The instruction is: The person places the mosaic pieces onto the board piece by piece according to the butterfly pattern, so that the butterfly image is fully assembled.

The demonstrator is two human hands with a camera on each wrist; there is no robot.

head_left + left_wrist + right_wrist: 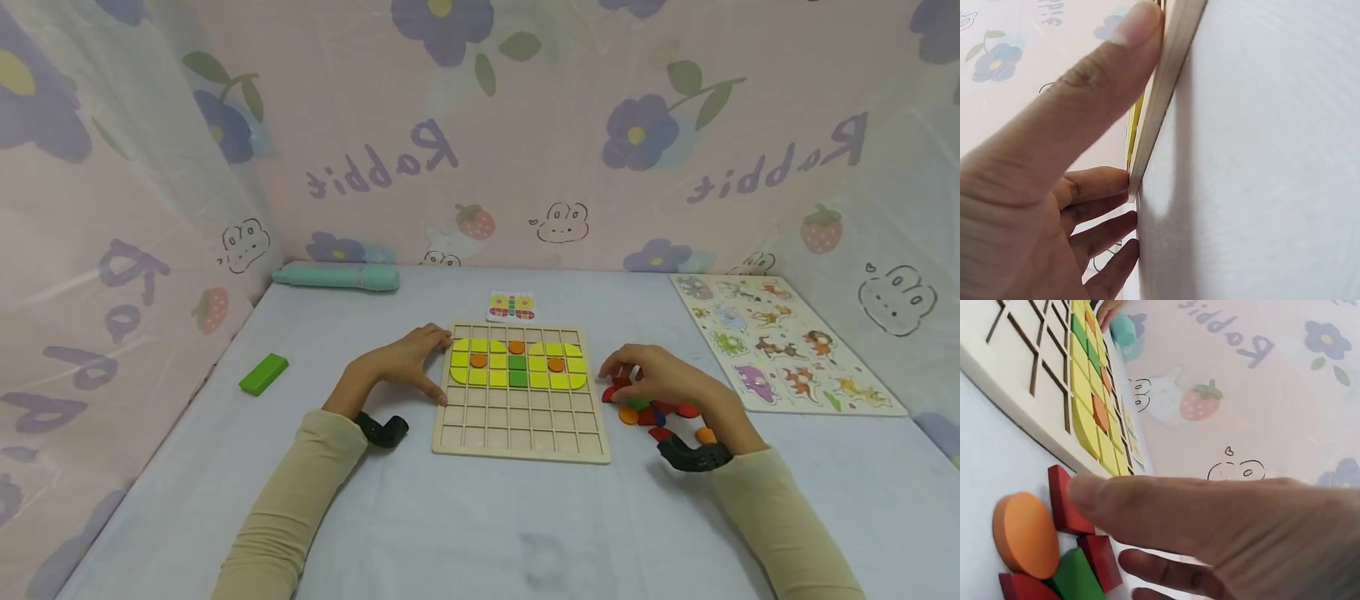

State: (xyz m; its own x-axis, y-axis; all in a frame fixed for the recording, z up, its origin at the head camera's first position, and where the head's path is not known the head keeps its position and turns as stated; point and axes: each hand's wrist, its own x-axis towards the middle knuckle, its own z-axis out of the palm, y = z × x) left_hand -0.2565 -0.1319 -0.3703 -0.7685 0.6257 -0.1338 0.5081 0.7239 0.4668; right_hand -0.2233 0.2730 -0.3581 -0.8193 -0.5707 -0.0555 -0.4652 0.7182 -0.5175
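Note:
A wooden grid board (525, 450) lies flat on the table, its upper rows filled with yellow tiles (459, 375), two green squares (517, 371) and a few orange discs (556, 364). My left hand (405, 360) rests along the board's left edge, thumb and fingertips touching its side. On the right, my right hand (660, 373) reaches over a loose pile of pieces. In the right wrist view its thumb overlaps a red block (1059, 487), while the other fingers hang apart. Around it lie an orange disc (1025, 534) and a green piece (1077, 578).
Behind the board sits a small pattern card (512, 307). An animal picture board (776, 367) is at the back right. To the left are a green block (264, 374) and a teal tube-shaped object (337, 277). Printed cloth hangs at the back and sides.

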